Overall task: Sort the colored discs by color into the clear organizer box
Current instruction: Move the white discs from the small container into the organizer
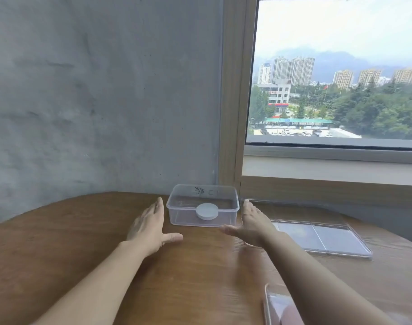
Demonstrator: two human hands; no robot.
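A clear plastic tub (176,202) stands on the wooden table near the wall. A white round disc (207,211) lies inside it. My left hand (150,225) is just left of the tub, fingers straight and thumb spread, apart from the wall of the tub. Just right of the tub, my right hand (251,222) is held the same way, fingers straight. Neither hand holds anything. A flat clear organizer box (324,238) with dividers lies on the table to the right, partly behind my right hand.
The wooden table (59,242) has a curved left edge. A grey concrete wall rises behind it and a window frame (233,137) stands at the back right. A phone-like object (280,306) lies at the near edge, under my right forearm.
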